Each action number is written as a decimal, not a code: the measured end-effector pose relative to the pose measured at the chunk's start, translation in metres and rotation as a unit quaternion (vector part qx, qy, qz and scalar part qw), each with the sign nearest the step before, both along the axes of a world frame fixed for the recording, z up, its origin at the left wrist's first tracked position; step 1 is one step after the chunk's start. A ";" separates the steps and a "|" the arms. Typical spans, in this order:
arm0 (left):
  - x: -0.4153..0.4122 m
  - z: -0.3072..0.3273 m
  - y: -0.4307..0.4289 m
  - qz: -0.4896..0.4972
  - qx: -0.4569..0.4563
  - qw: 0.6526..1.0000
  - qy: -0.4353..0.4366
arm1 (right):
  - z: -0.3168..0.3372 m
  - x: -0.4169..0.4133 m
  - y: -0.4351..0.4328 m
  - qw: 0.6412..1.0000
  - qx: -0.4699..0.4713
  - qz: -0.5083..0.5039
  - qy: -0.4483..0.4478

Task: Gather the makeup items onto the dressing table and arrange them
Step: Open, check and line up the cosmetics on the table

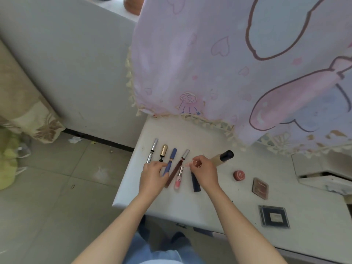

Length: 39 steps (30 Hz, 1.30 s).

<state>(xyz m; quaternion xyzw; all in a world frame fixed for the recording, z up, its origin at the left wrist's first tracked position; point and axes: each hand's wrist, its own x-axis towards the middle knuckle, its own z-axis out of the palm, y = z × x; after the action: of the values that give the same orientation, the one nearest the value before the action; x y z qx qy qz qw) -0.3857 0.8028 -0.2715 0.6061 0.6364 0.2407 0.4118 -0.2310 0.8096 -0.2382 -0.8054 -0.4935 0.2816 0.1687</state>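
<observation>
Pink cartoon-print curtain with tasselled hem, hanging beyond the right hand; tiled floor and leaf-patterned fabric, well left of the left hand; terracotta pot, far beyond.

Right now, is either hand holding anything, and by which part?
Right hand pinches a small pink thing in its fingers. Left hand lies over the blue pen's lower half; a grip cannot be told.
</observation>
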 end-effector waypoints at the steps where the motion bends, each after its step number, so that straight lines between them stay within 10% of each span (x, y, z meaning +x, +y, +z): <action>1: -0.003 -0.002 -0.001 0.010 0.001 1.000 0.021 | -0.001 0.003 0.004 1.000 -0.004 0.012 -0.025; 11: -0.022 -0.013 -0.009 0.068 -0.025 0.993 0.094 | -0.024 0.003 0.019 0.983 -0.042 0.094 -0.150; 31: -0.030 -0.021 -0.015 0.057 -0.018 0.980 0.192 | -0.033 0.013 -0.034 0.992 -0.122 -0.019 -0.011; 36: -0.016 0.002 -0.009 0.065 0.013 0.996 0.066 | 0.005 0.008 -0.047 0.986 -0.020 -0.049 0.155; 39: 0.002 0.041 -0.004 0.053 -0.048 0.983 -0.172 | 0.036 0.004 -0.053 0.973 0.018 -0.020 0.229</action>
<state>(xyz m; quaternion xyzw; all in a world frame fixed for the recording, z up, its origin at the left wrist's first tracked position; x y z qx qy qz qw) -0.3836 0.7993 -0.2304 0.5005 0.5984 0.3320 0.5303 -0.2275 0.7566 -0.2021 -0.7262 -0.4306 0.4460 0.2972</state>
